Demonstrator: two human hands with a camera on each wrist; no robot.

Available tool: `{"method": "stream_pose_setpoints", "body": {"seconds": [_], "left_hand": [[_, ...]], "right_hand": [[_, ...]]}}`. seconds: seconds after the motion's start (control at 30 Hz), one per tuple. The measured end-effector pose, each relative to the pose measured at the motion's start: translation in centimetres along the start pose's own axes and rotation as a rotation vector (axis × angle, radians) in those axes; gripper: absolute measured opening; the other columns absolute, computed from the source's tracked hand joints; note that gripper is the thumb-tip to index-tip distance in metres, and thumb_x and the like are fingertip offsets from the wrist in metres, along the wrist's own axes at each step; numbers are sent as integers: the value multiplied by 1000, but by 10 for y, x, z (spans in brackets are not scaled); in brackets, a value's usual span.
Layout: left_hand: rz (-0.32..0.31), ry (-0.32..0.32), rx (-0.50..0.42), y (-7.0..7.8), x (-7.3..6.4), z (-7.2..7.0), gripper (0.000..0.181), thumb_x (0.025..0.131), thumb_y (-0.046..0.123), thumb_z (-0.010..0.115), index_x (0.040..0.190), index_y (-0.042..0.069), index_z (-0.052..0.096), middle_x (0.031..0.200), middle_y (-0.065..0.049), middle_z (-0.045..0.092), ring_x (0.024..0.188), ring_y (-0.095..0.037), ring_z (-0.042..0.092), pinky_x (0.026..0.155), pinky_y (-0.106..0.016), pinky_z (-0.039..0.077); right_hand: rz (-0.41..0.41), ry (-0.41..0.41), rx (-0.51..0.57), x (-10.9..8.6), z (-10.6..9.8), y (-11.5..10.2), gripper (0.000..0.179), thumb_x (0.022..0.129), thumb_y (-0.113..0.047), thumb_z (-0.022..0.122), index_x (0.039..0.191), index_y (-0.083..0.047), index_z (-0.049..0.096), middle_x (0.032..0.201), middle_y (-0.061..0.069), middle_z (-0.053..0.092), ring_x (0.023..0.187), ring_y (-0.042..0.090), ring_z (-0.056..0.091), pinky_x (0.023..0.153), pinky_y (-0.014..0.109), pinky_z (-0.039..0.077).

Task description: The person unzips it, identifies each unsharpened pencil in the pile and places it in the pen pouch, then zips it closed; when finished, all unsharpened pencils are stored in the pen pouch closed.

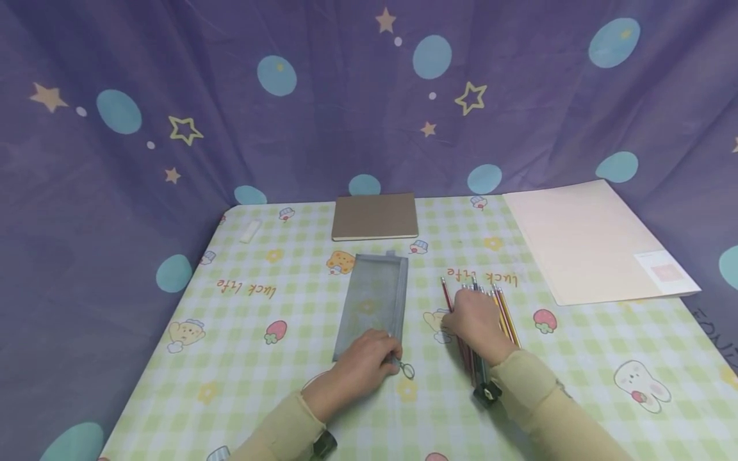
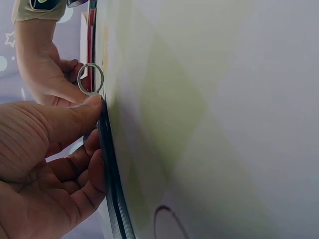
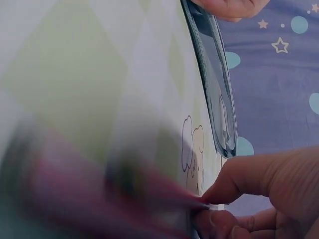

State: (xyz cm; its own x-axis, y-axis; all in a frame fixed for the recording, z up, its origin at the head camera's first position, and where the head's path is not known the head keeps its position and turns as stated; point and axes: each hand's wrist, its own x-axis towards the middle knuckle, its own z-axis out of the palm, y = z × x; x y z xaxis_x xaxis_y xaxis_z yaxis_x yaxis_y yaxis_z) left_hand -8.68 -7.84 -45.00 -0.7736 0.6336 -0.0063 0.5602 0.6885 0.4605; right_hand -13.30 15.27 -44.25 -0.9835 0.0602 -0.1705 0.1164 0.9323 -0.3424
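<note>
A grey-blue mesh zip pouch (image 1: 375,291) lies flat before me, its long side running away from me. My left hand (image 1: 364,363) pinches its near corner between thumb and fingers, beside the metal ring (image 2: 80,75) of the zip pull. To the right lies a bunch of pencils (image 1: 507,315), yellow, dark and red, white ends pointing away. Over that bunch, my right hand (image 1: 475,322) pinches a red pencil (image 1: 445,289) with thumb and forefinger. Blurred red pencil shafts (image 3: 162,191) cross the right wrist view; how many it holds I cannot tell.
Behind the pouch lies a brown notebook (image 1: 375,218). A small white eraser-like block (image 1: 250,231) sits at the far left. Large pale sheets or a folder (image 1: 582,243) with a label cover the far right corner. A purple curtain (image 1: 346,128) surrounds the checked tablecloth (image 1: 242,358).
</note>
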Motion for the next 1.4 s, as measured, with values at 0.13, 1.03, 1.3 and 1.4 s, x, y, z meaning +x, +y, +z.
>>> {"method": "stream_pose_setpoints", "body": {"seconds": [0.13,1.03,1.3,1.4], "left_hand": [[1,1,-2,0,-1,0,13,82,18,76,89,16,65,80,11,54,80,-7,50,77,-27,45],[19,18,11,-2,0,2,14,82,19,77,89,17,65,80,10,55,80,-7,49,76,-26,44],[30,19,12,-2,-1,2,15,81,20,77,89,17,64,80,11,53,80,-8,49,75,-26,43],[28,15,21,-1,-1,1,16,81,20,77,89,17,64,80,11,53,80,-8,49,75,-26,44]], "right_hand": [[5,-20,103,1,0,6,22,66,-16,73,56,-10,54,55,4,53,48,19,46,43,29,33],[152,-366,1143,19,10,1,30,89,-6,63,110,15,61,70,5,67,59,12,64,58,25,56],[175,-418,1125,25,19,-16,27,85,-5,64,107,11,65,72,8,66,59,13,64,57,25,56],[154,-411,1153,27,21,-22,25,86,-3,62,106,13,64,72,8,66,60,13,64,59,26,56]]}}
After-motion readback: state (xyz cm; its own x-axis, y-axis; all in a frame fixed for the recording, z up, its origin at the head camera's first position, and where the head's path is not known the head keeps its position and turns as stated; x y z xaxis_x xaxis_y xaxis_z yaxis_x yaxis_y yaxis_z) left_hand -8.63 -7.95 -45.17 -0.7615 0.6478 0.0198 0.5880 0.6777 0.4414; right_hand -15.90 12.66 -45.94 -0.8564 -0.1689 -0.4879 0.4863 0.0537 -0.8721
